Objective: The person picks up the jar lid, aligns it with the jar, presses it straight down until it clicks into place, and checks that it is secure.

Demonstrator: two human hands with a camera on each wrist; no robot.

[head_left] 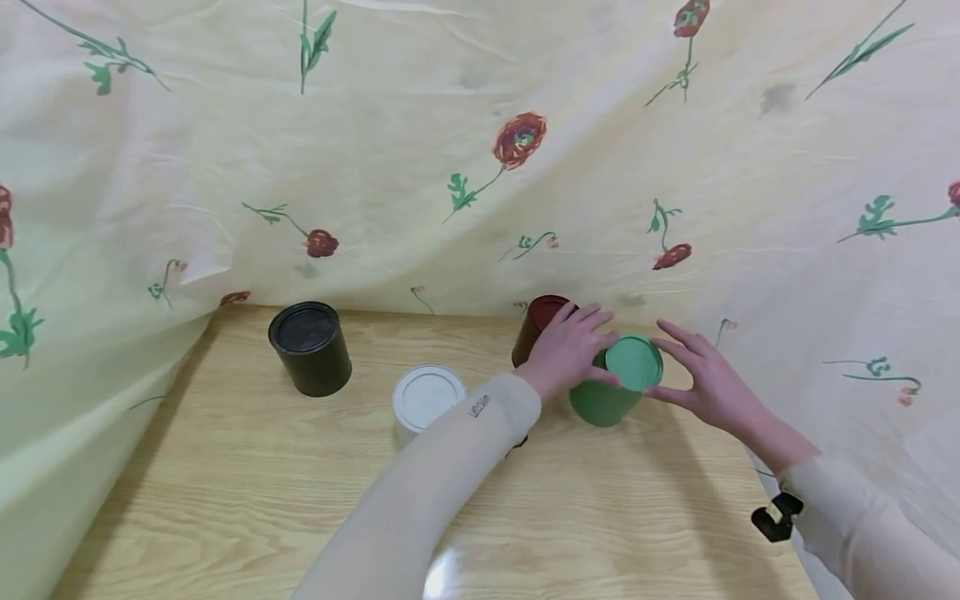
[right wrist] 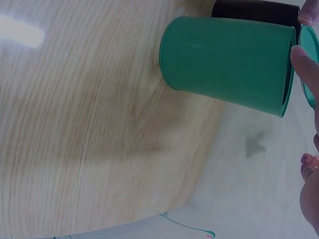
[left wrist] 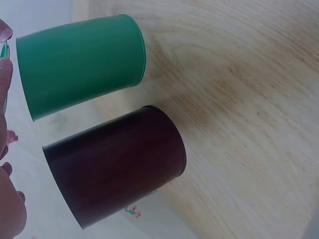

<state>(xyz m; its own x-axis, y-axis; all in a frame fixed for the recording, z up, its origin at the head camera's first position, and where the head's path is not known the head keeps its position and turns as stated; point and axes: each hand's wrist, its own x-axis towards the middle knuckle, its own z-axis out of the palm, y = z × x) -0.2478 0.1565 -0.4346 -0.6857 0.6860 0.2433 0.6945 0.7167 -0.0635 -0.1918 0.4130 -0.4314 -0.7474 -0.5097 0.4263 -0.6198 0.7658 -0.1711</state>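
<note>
Behind the left hand (head_left: 564, 350), red can (head_left: 537, 327) half hidden

This looks like a makeshift recording corner set up in a home rather than a lab or shop. A pale yellow cloth (head_left: 480, 150) printed with red flowers and green stems hangs behind and to both sides of the bench (head_left: 247, 492) — it closes off whatever room lies beyond. The bench is light wood with a plain grain. On it stand only a few lidded cans — black (head_left: 311, 347), white (head_left: 426, 401), dark red (head_left: 534, 329) and green (head_left: 611, 392).
</note>
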